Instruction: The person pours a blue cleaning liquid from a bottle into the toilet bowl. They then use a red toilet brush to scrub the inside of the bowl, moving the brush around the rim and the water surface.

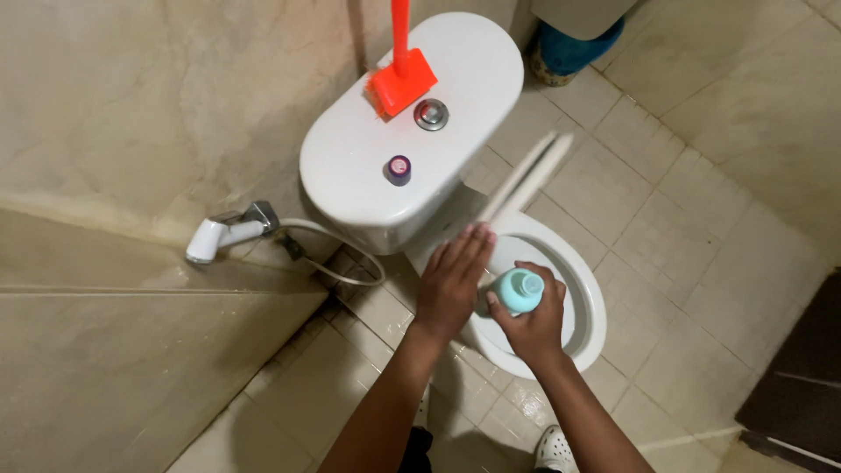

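My right hand (532,328) grips a pale teal bottle (519,290) over the white toilet bowl (589,308). My left hand (452,280) is flat with fingers stretched out, next to the bottle and below the raised, blurred toilet seat (528,178). It holds nothing. On the white cistern lid (385,131) lie an orange brush head with a long orange handle (400,81), a chrome flush button (431,115) and a small purple cap (398,170).
A white hand sprayer (221,234) with a hose hangs on the beige wall at left. A blue container (571,48) stands behind the toilet. The floor is beige tile; a dark mat (802,377) lies at right. My shoe (554,448) shows at the bottom.
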